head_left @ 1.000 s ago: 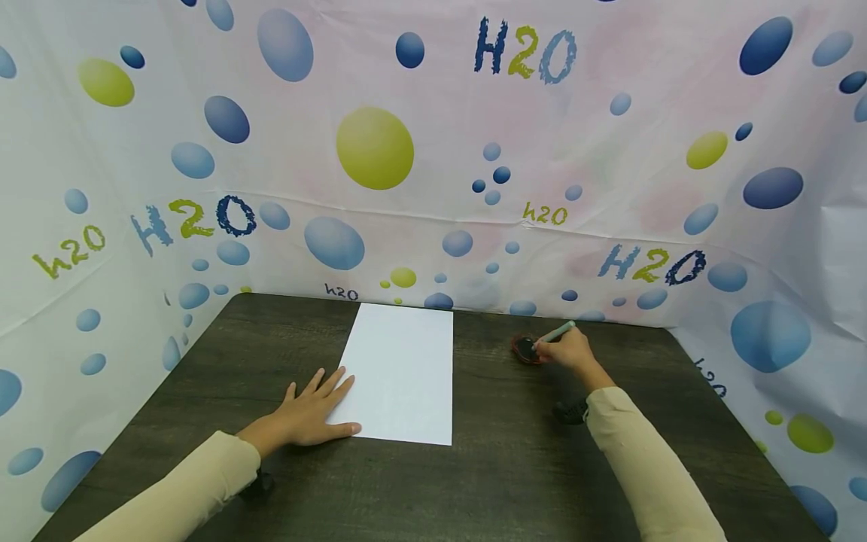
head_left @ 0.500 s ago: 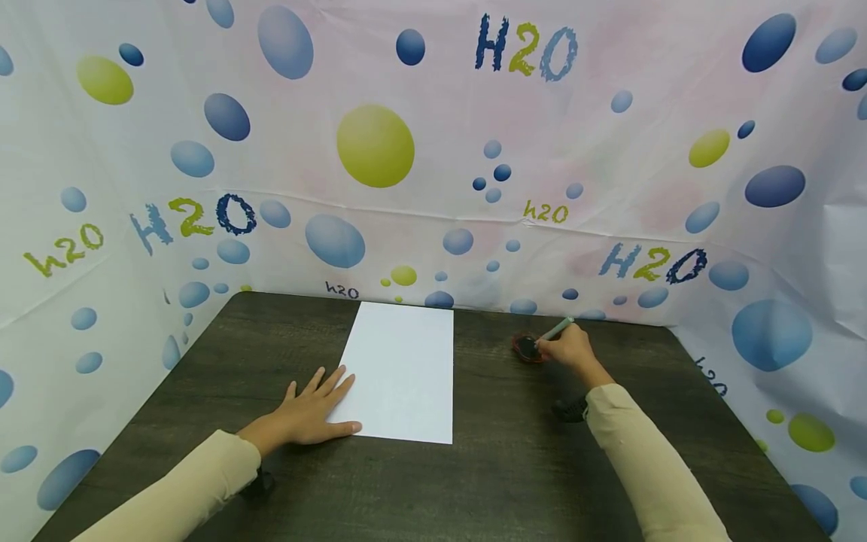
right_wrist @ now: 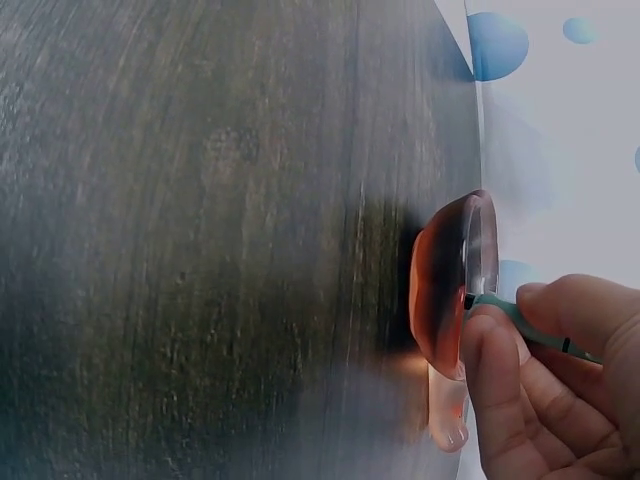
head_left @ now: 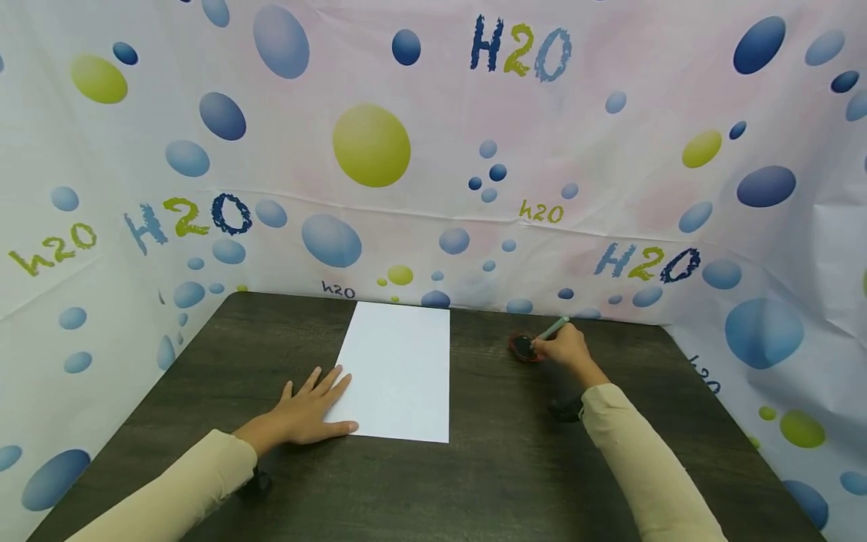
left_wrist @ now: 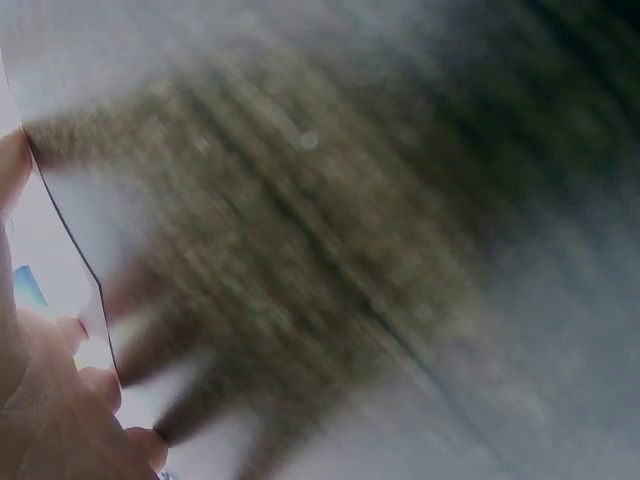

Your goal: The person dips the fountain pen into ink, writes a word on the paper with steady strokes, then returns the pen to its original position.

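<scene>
Left hand (head_left: 301, 414) lay palm-down over the left edge of a plain white sheet of paper (head_left: 400, 369), fingers (head_left: 337, 390) fanned well apart and pretty much straight, gripping nothing. The thumb tip sat right by the paper's lower left corner. Right hand (head_left: 567, 348) was the busy one: thumb and fingers clamped together in a pinch on a slim green stick (head_left: 557, 326), smooth and round with a dark band. Couldn't tell if it was a pen or a brush. It leaned up and to the right, with its dark lower end at a little bowl (right_wrist: 437, 290) near the back of the bench, to the right of the paper and well apart from it. No idea whether the end was touching the bottom, the fingers blocked that. The bowl looked rounded, glossy and see-through, orange-red with a dark middle. Bench (head_left: 386, 489) was dark brown with a streaky wood grain, and behind it hung a creased white sheet (head_left: 596, 143) printed with blue and lime dots.
</scene>
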`<state>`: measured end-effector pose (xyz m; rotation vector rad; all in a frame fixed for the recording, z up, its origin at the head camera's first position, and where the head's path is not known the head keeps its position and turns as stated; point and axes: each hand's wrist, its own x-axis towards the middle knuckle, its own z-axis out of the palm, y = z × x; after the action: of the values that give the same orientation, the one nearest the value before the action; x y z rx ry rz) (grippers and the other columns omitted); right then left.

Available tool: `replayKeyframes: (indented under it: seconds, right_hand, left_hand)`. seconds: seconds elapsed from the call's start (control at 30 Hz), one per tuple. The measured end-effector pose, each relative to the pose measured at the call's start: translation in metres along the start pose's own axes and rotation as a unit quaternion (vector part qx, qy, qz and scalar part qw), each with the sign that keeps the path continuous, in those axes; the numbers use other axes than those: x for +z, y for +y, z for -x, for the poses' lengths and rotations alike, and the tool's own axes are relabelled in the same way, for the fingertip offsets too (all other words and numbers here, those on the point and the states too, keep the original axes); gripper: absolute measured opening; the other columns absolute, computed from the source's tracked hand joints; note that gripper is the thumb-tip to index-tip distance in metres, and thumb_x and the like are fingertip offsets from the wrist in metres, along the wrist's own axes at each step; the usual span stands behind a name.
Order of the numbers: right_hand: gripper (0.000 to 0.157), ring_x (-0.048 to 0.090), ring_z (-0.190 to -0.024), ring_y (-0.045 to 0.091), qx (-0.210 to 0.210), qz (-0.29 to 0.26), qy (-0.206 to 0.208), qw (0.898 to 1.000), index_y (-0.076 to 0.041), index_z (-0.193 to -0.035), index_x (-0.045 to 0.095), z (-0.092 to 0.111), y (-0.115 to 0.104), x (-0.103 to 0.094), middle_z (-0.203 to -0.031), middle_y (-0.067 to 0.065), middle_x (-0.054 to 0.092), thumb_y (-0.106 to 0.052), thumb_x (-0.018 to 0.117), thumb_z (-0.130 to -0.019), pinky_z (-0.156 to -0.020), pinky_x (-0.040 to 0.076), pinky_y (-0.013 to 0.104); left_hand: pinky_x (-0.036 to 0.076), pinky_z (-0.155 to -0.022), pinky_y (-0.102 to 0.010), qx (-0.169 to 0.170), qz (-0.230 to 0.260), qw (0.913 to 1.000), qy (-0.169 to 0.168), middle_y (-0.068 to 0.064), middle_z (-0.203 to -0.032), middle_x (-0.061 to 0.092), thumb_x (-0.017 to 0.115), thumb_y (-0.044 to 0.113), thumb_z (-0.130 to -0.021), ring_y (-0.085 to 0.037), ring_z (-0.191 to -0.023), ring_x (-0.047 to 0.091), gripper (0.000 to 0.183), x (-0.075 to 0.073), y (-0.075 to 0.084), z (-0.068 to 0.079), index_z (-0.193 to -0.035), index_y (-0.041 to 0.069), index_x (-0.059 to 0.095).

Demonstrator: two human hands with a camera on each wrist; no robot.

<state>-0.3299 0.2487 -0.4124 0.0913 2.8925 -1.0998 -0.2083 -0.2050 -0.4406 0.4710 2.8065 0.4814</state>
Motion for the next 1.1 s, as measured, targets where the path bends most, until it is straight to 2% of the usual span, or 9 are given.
replayKeyframes:
  seconds: [0.43, 0.67, 0.9, 1.1]
  right_hand:
    - [0.024, 0.071, -0.07, 0.026, -0.009, 0.007, 0.004, 1.0, 0.006, -0.091, 0.07, -0.0004, -0.0029, 0.0032, -0.071, 0.011, 0.071, -0.017, 0.066, -0.09, -0.066, 0.055, 0.035]
    - [0.023, 0.072, -0.072, 0.026, -0.001, -0.008, 0.014, 1.0, 0.006, -0.092, 0.07, 0.0008, -0.001, 0.0033, -0.074, 0.011, 0.072, -0.017, 0.065, -0.091, -0.067, 0.055, 0.035]
    - [0.024, 0.072, -0.073, 0.026, 0.003, -0.004, 0.002, 1.0, 0.006, -0.094, 0.069, 0.0015, -0.0027, 0.0031, -0.074, 0.01, 0.072, -0.018, 0.065, -0.091, -0.071, 0.055, 0.038]
    - [0.024, 0.072, -0.072, 0.026, 0.007, 0.003, 0.012, 1.0, 0.003, -0.09, 0.071, 0.0019, -0.0021, 0.0037, -0.071, 0.009, 0.072, -0.02, 0.067, -0.09, -0.074, 0.054, 0.042]
  left_hand:
    - [0.001, -0.1, -0.078, 0.003, 0.001, 1.0, 0.005, -0.015, -0.16, 0.011, 0.055, 0.065, -0.086, -0.048, -0.143, 0.006, 0.092, 0.0001, -0.0008, 0.0013, -0.153, 0.011, 0.023]
    - [0.0, -0.1, -0.077, 0.003, -0.002, 1.0, -0.001, -0.015, -0.16, 0.01, 0.054, 0.065, -0.086, -0.048, -0.143, 0.005, 0.092, 0.0018, -0.0017, -0.0007, -0.154, 0.01, 0.022]
    - [0.002, -0.099, -0.078, 0.006, 0.0, 1.0, 0.0, -0.015, -0.16, 0.011, 0.055, 0.065, -0.086, -0.049, -0.142, 0.007, 0.091, 0.0, 0.0004, 0.0014, -0.153, 0.011, 0.024]
    - [-0.001, -0.099, -0.078, 0.01, -0.001, 0.9999, 0.0, -0.013, -0.161, 0.008, 0.049, 0.071, -0.085, -0.047, -0.143, 0.004, 0.095, 0.005, -0.0075, -0.0032, -0.154, 0.014, 0.02]
